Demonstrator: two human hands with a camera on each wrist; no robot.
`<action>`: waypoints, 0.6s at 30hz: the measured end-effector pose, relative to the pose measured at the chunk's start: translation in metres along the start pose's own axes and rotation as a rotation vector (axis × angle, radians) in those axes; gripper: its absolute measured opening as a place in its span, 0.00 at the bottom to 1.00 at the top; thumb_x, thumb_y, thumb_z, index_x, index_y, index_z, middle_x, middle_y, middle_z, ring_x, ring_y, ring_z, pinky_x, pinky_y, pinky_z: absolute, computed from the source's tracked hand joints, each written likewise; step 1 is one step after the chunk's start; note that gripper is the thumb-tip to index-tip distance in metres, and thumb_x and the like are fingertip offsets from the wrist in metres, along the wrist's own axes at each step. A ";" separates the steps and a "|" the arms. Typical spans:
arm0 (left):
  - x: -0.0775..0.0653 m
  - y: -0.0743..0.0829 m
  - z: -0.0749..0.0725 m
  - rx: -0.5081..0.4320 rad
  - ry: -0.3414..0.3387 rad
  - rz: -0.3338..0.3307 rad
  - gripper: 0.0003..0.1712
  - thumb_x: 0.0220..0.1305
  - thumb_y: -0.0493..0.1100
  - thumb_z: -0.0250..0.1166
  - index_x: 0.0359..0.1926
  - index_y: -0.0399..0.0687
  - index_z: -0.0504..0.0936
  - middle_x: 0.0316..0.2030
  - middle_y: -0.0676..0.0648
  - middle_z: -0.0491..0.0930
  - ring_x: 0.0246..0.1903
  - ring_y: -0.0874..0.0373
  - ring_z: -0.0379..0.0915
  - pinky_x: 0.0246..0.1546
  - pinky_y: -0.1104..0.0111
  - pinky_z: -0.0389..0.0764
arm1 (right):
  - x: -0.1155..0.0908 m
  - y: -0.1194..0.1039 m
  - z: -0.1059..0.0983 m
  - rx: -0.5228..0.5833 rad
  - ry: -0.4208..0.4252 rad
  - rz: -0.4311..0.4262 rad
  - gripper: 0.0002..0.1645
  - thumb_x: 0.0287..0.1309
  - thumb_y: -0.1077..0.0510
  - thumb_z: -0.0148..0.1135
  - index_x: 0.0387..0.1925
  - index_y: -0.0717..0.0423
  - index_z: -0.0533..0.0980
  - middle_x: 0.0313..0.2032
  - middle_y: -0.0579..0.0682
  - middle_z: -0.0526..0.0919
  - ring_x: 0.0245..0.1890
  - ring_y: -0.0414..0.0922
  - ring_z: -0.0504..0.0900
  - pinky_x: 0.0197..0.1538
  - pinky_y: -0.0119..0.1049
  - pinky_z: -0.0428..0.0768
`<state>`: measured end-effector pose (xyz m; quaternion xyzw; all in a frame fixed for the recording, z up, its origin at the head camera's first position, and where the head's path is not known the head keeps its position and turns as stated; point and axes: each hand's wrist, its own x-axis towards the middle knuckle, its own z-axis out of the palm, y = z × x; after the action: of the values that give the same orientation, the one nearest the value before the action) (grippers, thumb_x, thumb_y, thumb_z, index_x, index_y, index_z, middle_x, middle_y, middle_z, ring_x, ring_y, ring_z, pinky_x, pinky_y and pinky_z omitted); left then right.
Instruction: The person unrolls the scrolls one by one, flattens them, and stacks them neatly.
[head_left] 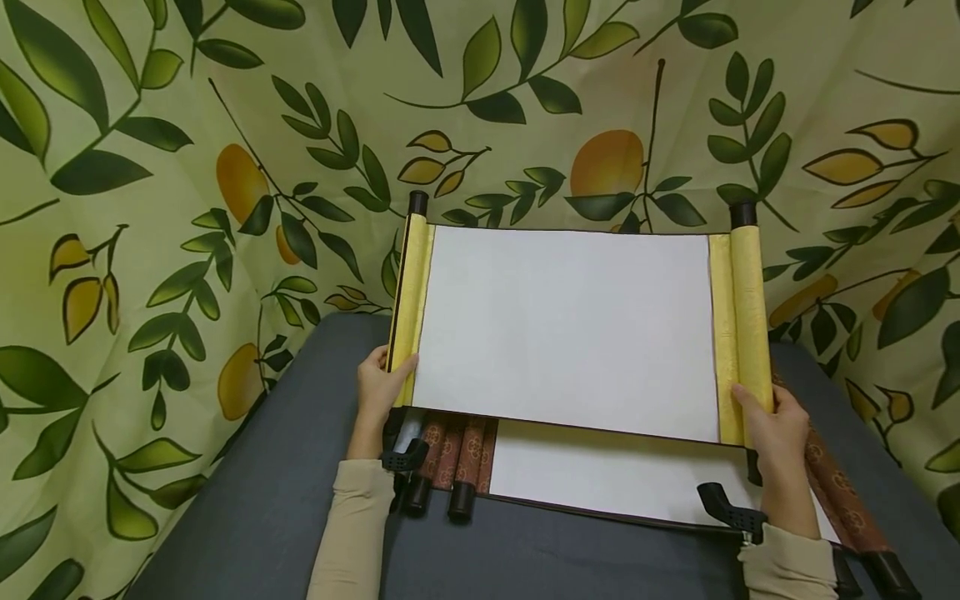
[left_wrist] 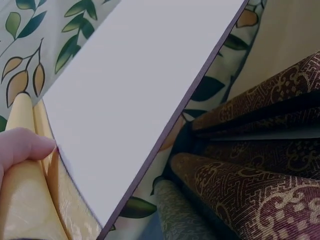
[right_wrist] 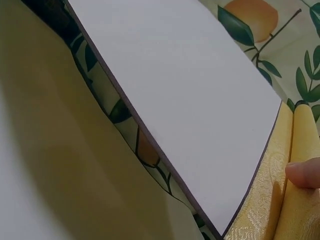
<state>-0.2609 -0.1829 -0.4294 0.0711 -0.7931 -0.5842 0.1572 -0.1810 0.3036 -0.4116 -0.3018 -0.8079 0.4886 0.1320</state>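
A yellow-ended scroll (head_left: 570,333) with a blank white sheet is held up, spread between both hands. My left hand (head_left: 381,383) grips its left roller, the thumb lying over the yellow cloth (left_wrist: 52,190). On the other side my right hand (head_left: 776,425) holds the thicker right roll (head_left: 750,317), thumb in front. Below it on the table lies a second scroll with a white sheet (head_left: 600,475), partly hidden by the raised one. Red-brown patterned rollers (head_left: 468,454) with black end knobs lie at its left, and another patterned roller (head_left: 843,492) at its right.
The dark grey table (head_left: 300,433) reaches back to a leaf-and-fruit printed cloth (head_left: 300,150) hanging behind and at both sides. A grey-green roll (left_wrist: 177,210) lies beside the patterned rollers. Black camera mounts (head_left: 731,508) sit on the wrists.
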 end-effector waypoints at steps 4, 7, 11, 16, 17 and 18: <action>0.001 -0.001 -0.001 0.013 0.010 -0.002 0.28 0.58 0.44 0.69 0.57 0.35 0.76 0.48 0.32 0.81 0.34 0.62 0.75 0.31 0.78 0.74 | 0.000 0.000 -0.004 -0.003 0.007 0.006 0.40 0.66 0.43 0.49 0.71 0.63 0.58 0.49 0.57 0.70 0.30 0.30 0.67 0.26 0.19 0.67; 0.001 -0.001 -0.002 0.003 0.010 0.001 0.30 0.58 0.44 0.69 0.58 0.35 0.75 0.50 0.32 0.81 0.41 0.53 0.78 0.33 0.80 0.74 | 0.001 0.001 -0.005 -0.015 0.005 0.008 0.41 0.66 0.43 0.49 0.71 0.62 0.57 0.52 0.59 0.70 0.31 0.31 0.67 0.26 0.18 0.67; 0.001 -0.002 -0.005 -0.022 0.008 0.003 0.31 0.58 0.44 0.69 0.59 0.34 0.74 0.51 0.32 0.79 0.49 0.44 0.78 0.36 0.81 0.75 | 0.002 0.004 -0.006 -0.036 0.009 0.001 0.41 0.67 0.43 0.47 0.72 0.63 0.55 0.60 0.64 0.68 0.34 0.35 0.68 0.27 0.19 0.65; 0.001 -0.003 -0.008 -0.006 -0.007 -0.005 0.31 0.58 0.46 0.69 0.59 0.35 0.74 0.53 0.33 0.79 0.53 0.44 0.77 0.45 0.71 0.78 | 0.003 0.005 -0.007 -0.066 0.023 -0.018 0.41 0.67 0.44 0.47 0.72 0.64 0.54 0.65 0.67 0.66 0.37 0.42 0.70 0.28 0.20 0.64; 0.001 -0.003 -0.008 0.000 -0.008 0.000 0.31 0.58 0.47 0.69 0.60 0.35 0.74 0.53 0.33 0.79 0.53 0.43 0.77 0.47 0.68 0.78 | 0.003 0.005 -0.007 -0.075 0.022 -0.021 0.41 0.67 0.44 0.47 0.72 0.64 0.54 0.65 0.67 0.66 0.38 0.44 0.71 0.29 0.21 0.64; 0.002 -0.003 -0.009 -0.002 -0.010 0.004 0.31 0.59 0.46 0.68 0.60 0.35 0.74 0.53 0.32 0.79 0.53 0.43 0.77 0.47 0.67 0.78 | 0.004 0.005 -0.008 -0.083 0.020 -0.024 0.41 0.68 0.44 0.46 0.72 0.64 0.54 0.65 0.67 0.66 0.39 0.46 0.71 0.29 0.22 0.64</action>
<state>-0.2597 -0.1920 -0.4295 0.0666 -0.7934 -0.5850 0.1547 -0.1785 0.3129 -0.4122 -0.3019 -0.8298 0.4501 0.1332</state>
